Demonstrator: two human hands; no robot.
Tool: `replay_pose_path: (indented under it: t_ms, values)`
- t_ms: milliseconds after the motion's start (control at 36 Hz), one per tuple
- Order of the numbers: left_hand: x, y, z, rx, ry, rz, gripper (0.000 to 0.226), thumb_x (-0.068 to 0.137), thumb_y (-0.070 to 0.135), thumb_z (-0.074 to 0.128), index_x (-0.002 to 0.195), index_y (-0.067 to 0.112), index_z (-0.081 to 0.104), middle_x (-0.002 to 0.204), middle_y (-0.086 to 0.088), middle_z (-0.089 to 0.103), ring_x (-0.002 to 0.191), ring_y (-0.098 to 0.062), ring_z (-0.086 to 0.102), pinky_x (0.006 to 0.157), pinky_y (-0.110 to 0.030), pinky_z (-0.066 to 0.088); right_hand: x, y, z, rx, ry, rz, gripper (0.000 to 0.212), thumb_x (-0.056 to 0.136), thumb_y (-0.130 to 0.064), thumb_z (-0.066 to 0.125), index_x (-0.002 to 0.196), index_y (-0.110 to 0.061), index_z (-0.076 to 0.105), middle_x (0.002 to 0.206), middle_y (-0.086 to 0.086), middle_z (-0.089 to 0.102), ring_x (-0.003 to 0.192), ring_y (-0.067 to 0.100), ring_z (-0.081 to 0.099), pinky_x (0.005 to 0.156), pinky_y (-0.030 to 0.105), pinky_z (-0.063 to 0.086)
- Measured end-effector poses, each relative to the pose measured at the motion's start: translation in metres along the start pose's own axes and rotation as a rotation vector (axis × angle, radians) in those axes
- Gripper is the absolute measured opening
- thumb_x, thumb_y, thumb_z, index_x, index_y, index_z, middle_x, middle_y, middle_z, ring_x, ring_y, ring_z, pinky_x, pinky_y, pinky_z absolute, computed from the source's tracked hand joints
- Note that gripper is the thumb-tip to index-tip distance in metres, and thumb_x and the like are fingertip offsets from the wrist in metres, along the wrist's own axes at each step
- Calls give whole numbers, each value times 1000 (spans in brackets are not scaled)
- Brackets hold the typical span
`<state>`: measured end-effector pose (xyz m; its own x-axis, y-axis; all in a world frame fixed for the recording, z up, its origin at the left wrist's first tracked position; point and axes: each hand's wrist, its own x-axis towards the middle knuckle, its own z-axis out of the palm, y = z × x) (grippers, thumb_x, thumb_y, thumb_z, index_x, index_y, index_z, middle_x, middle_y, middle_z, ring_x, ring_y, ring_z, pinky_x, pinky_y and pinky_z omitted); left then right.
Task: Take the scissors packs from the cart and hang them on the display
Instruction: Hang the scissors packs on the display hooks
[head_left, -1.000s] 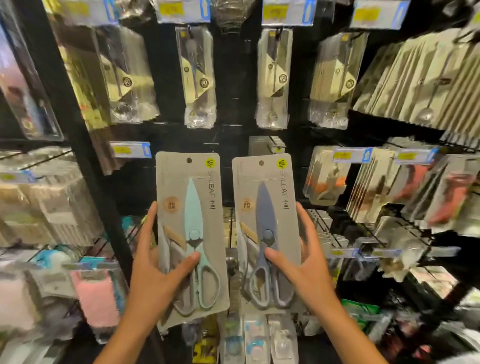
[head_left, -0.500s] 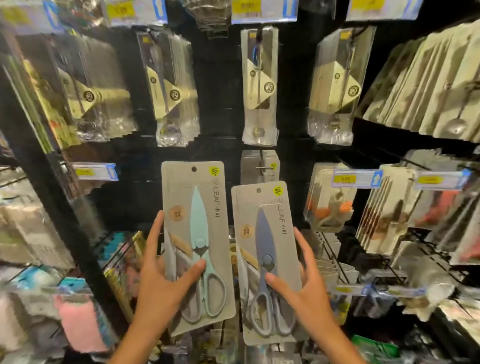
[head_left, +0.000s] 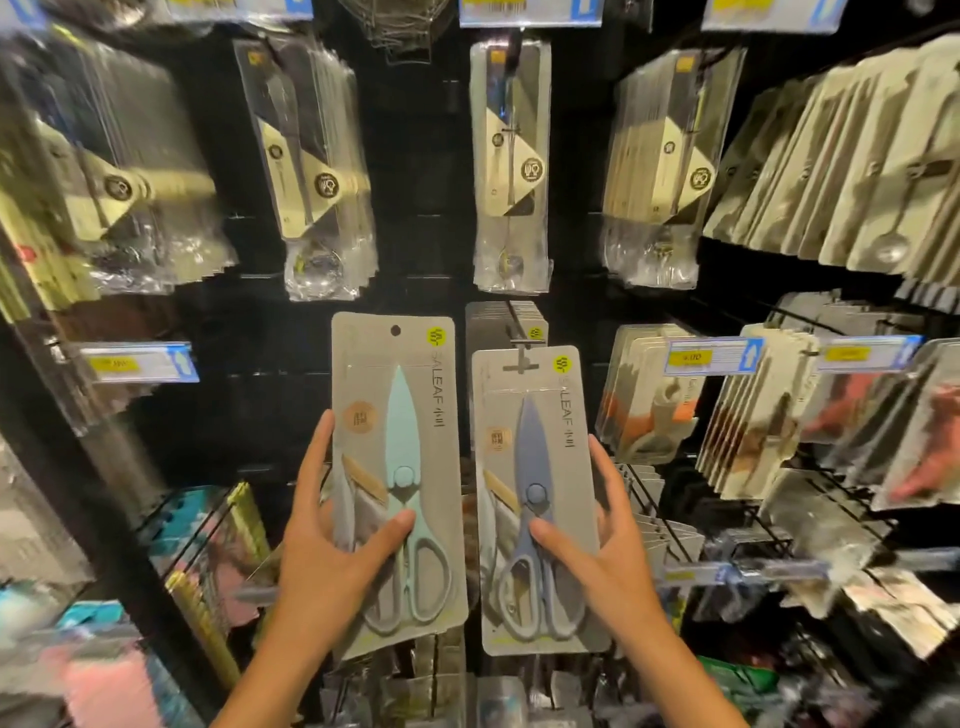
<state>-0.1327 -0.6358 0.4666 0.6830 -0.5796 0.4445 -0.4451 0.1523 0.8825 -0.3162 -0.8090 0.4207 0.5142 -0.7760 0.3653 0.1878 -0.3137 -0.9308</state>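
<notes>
Now your right hand (head_left: 597, 566) threads the grey card pack of blue scissors (head_left: 535, 499) onto the metal display hook (head_left: 521, 358); left of it your left hand (head_left: 332, 561) grips the unhung mint-green scissors pack (head_left: 400, 478).

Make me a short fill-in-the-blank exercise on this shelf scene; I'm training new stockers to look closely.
1. The left hand holds the pack with the ____ scissors.
2. The right hand holds the pack with the ____ scissors.
3. The hook passes through the hang hole of the pack in the ____ hand.
4. Each price tag has a ____ label.

Missing words: mint green; blue; right; yellow
</notes>
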Motion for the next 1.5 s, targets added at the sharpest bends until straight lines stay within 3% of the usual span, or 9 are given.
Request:
replay_pose_path:
  t_ms: [56, 167, 333, 472, 639, 778, 861, 1139, 1500]
  values:
    - [3, 0, 0, -1, -1, 14, 110, 76, 15, 87, 151, 64, 24, 156, 25, 42, 134, -23, 57, 105, -44, 54, 3, 0, -2, 0, -4, -2, 93, 84, -15, 81, 152, -51, 28, 147, -18, 54, 124, 13, 63, 99, 46, 57]
    - [6, -5, 0, -61, -11, 32, 110, 75, 14, 85, 152, 62, 24, 156, 17, 46, 130, -23, 61, 99, -30, 56, 8, 3, -3, -16, -2, -2, 94, 84, -12, 80, 153, -48, 28, 143, -22, 56, 123, 12, 64, 97, 44, 58]
    - [11, -8, 4, -77, -16, 35, 110, 76, 13, 85, 152, 63, 24, 156, 16, 47, 129, -19, 63, 102, -47, 56, 13, 4, -1, -29, -8, -14, 94, 85, -12, 80, 153, -50, 27, 148, -25, 50, 126, 9, 62, 101, 44, 56]
    - [11, -12, 6, -115, -25, 54, 108, 77, 8, 84, 153, 59, 26, 156, 21, 46, 133, -14, 59, 100, -31, 55, 19, 6, 1, -35, -1, -17, 93, 87, -14, 80, 153, -53, 27, 154, -20, 44, 128, 8, 60, 103, 43, 55]
    - [15, -12, 8, -115, -13, 61, 109, 76, 9, 85, 155, 56, 25, 150, 27, 50, 129, -18, 62, 98, -24, 55, 27, 17, 3, -63, -8, -13, 90, 89, -9, 75, 155, -44, 24, 141, -42, 46, 129, 0, 57, 107, 42, 52]
    - [18, -12, 8, -96, 5, 76, 109, 77, 8, 85, 155, 55, 25, 152, 22, 49, 128, -19, 63, 98, -25, 56, 39, 28, 5, -204, -3, -26, 89, 94, -30, 71, 152, -63, 12, 162, -23, 30, 142, 7, 44, 113, 48, 46]
    - [20, -8, 9, -112, 23, 81, 108, 77, 3, 82, 158, 45, 25, 140, 42, 50, 123, -3, 63, 89, -14, 56, 46, 35, 7, -348, 3, -39, 90, 96, -39, 66, 151, -64, -1, 164, -19, 27, 142, 12, 45, 112, 47, 47]
    - [27, 1, 7, -92, 51, 103, 105, 78, -3, 80, 159, 35, 25, 122, 62, 44, 115, 24, 54, 83, 1, 48, 94, 63, 19, -644, 10, -50, 93, 100, -49, 54, 148, -58, -25, 165, 0, 30, 117, 31, 66, 88, 52, 59]
    - [33, 3, 4, -97, 24, 109, 107, 80, -2, 80, 159, 41, 23, 128, 48, 54, 114, 4, 67, 82, -12, 57, 137, 82, 30, -714, 64, 6, 96, 101, -46, 55, 146, -59, -28, 151, 12, 49, 112, 40, 67, 89, 64, 54]
